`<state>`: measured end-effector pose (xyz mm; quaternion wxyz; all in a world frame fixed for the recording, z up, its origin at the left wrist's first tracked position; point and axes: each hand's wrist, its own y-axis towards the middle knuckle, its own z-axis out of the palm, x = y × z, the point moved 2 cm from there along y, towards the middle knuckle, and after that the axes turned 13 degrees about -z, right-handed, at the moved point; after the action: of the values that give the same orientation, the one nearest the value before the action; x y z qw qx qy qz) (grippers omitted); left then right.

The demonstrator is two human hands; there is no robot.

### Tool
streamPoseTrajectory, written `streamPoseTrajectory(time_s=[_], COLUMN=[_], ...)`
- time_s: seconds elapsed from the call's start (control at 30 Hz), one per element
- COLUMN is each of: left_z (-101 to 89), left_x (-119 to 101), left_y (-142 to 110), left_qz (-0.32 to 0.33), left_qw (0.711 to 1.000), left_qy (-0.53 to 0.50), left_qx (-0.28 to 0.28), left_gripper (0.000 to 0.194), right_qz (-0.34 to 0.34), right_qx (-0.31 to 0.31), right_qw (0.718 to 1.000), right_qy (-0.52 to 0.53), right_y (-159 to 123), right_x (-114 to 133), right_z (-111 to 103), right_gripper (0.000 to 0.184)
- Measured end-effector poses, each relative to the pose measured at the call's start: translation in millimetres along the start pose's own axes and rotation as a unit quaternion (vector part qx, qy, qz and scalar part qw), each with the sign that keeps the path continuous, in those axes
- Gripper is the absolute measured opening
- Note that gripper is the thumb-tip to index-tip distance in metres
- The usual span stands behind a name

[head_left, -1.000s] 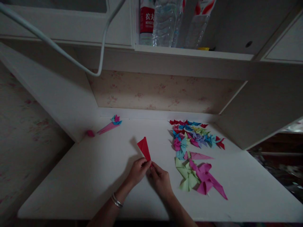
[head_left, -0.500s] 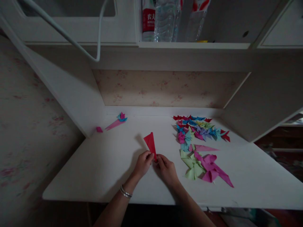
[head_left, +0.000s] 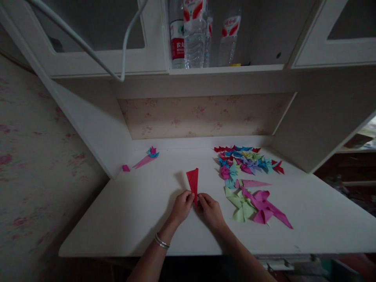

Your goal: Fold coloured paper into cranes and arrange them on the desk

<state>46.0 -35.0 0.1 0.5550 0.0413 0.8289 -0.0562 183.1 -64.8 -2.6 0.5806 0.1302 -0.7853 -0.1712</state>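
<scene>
While grasping red paper in the grip of the left hand, between front and back edges of the worktop, looks partway through folding: creased to a wedge, apparently unshaped, unlike folded pieces toward the right edge. Cannot tell the grip of the right hand.

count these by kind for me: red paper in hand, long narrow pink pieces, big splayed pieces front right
Red paper at the hands: 1
Long narrow pink pieces: 2, left one and right one
Big splayed pieces: 2, light green piece and magenta piece
Total: 5
</scene>
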Motion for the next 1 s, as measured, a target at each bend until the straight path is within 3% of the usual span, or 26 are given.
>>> streamPoseTrajectory(time_s=[0.13,0.3,0.53,1.0], left_z=[0.8,0.2,1.0,3.6], left_x=[0.5,0.0,-0.4,-0.1], left_y=[-0.7,-0.7,2.8,3.0], left_qz=[0.005,0.019,0.017,0.032], left_qw=[1.0,0.999,0.999,0.998], left_qy=[0.015,0.035,0.032,0.021], left_qx=[-0.009,-0.009,0.035,0.056], left_gripper=[0.035,0.036,0.034,0.032], right_qz=[-0.027,0.006,0.034,0.001], right_qx=[0.017,0.011,0.0,0.012], right_qw=[0.999,1.0,0.999,1.0], right_qy=[-0.039,-0.013,0.037,0.011], right_y=[-0.4,0.4,1.5,0.2], right_x=[-1.0,-6.8,-9.1,-7.0], right_z=[0.9,2.2,0.0,-0.9], right_gripper=[0.038,0.033,0.037,0.035])
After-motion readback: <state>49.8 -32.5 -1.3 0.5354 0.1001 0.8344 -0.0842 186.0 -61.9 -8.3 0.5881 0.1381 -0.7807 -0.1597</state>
